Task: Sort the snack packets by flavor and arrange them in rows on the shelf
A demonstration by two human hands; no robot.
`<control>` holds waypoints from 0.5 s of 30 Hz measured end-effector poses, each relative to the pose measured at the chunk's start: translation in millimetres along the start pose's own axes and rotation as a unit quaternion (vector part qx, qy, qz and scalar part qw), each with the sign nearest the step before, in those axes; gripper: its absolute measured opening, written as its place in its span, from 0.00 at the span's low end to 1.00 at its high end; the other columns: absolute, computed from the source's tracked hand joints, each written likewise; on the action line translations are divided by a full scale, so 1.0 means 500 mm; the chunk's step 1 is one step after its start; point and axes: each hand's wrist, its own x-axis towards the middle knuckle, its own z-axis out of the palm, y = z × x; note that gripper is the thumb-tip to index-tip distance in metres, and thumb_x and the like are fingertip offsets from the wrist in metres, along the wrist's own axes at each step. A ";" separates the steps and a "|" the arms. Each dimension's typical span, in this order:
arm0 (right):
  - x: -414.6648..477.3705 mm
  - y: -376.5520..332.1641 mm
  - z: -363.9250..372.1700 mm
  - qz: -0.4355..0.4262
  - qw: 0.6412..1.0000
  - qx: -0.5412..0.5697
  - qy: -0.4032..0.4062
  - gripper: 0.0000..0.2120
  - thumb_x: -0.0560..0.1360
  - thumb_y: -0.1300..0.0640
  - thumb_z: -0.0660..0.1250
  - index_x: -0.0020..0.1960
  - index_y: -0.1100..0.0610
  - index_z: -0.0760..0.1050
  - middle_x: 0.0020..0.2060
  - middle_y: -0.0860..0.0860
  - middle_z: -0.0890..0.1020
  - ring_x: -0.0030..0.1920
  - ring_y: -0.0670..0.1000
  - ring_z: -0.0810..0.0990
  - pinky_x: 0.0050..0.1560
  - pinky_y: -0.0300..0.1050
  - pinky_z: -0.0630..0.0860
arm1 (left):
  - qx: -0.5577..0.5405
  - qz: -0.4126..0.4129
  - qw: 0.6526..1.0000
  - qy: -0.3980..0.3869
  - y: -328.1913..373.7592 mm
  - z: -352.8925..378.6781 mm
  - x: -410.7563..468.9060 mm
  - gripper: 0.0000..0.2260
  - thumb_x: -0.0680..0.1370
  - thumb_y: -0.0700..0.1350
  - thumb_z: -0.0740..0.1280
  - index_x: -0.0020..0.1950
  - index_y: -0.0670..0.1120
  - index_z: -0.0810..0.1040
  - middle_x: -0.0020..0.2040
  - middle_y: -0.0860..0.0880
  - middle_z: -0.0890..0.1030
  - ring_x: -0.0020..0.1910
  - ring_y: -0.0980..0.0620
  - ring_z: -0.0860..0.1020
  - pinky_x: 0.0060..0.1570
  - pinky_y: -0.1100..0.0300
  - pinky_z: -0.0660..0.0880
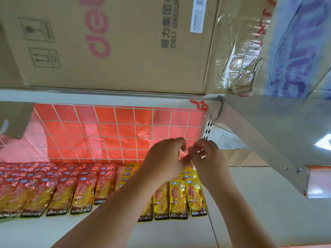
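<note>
On the white shelf (71,230), yellow snack packets (178,197) are laid in rows at the right and red snack packets (60,192) at the left. Above the yellow rows, a glossy, mostly hidden packet (183,155) is pinched between the curled fingers of the left hand (164,160) and the right hand (206,158), in front of the wire grid (107,131).

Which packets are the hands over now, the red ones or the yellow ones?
The yellow packets, at the right end of the shelf: the left hand and right hand are above their back rows. The red packets lie further left, clear of both.
</note>
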 end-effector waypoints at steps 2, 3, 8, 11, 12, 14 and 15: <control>0.001 -0.067 -0.029 -0.036 0.999 0.030 0.020 0.09 0.78 0.53 0.69 0.40 0.45 0.74 0.41 0.44 0.78 0.45 0.40 0.78 0.41 0.30 0.69 | -0.028 0.052 0.998 0.015 0.027 -0.057 0.021 0.07 0.75 0.55 0.71 0.48 0.56 0.75 0.37 0.56 0.77 0.36 0.56 0.74 0.35 0.57 0.65; 0.000 -0.100 -0.045 -0.053 0.997 0.047 0.028 0.08 0.78 0.54 0.68 0.41 0.46 0.75 0.42 0.44 0.79 0.46 0.40 0.79 0.41 0.31 0.70 | -0.049 0.072 0.996 0.023 0.040 -0.083 0.031 0.06 0.74 0.54 0.71 0.47 0.57 0.75 0.37 0.57 0.77 0.35 0.58 0.74 0.34 0.58 0.65; -0.004 -0.223 -0.147 -0.100 0.988 0.032 0.117 0.02 0.73 0.52 0.66 0.43 0.46 0.76 0.42 0.44 0.80 0.45 0.42 0.80 0.40 0.34 0.74 | -0.144 0.163 0.975 0.045 0.116 -0.174 0.074 0.06 0.72 0.57 0.65 0.45 0.57 0.75 0.35 0.57 0.76 0.34 0.57 0.75 0.34 0.57 0.70; -0.015 -0.252 -0.218 -0.099 0.983 0.016 0.154 0.01 0.72 0.52 0.66 0.43 0.46 0.75 0.43 0.45 0.81 0.45 0.44 0.81 0.41 0.37 0.76 | -0.226 0.201 0.953 0.023 0.169 -0.193 0.089 0.11 0.71 0.60 0.66 0.48 0.55 0.79 0.36 0.56 0.76 0.33 0.55 0.74 0.34 0.55 0.72; -0.021 -0.255 -0.243 -0.097 0.981 0.011 0.166 0.02 0.72 0.52 0.66 0.43 0.45 0.75 0.43 0.45 0.81 0.45 0.44 0.81 0.41 0.36 0.76 | -0.218 0.216 0.951 0.022 0.187 -0.197 0.094 0.10 0.72 0.61 0.67 0.48 0.57 0.78 0.38 0.58 0.77 0.34 0.56 0.76 0.33 0.57 0.72; -0.033 -0.252 -0.296 -0.083 0.979 -0.005 0.188 0.04 0.72 0.53 0.67 0.44 0.44 0.75 0.43 0.44 0.81 0.47 0.44 0.81 0.42 0.37 0.77 | -0.192 0.242 0.951 0.026 0.222 -0.206 0.103 0.09 0.75 0.64 0.67 0.46 0.60 0.76 0.42 0.62 0.79 0.37 0.59 0.79 0.33 0.60 0.73; -0.039 -0.245 -0.325 -0.073 0.977 -0.021 0.200 0.04 0.73 0.53 0.68 0.44 0.44 0.75 0.43 0.44 0.81 0.47 0.44 0.81 0.43 0.40 0.78 | -0.193 0.250 0.949 0.022 0.242 -0.211 0.106 0.10 0.76 0.64 0.67 0.46 0.60 0.76 0.43 0.63 0.80 0.37 0.60 0.79 0.34 0.61 0.73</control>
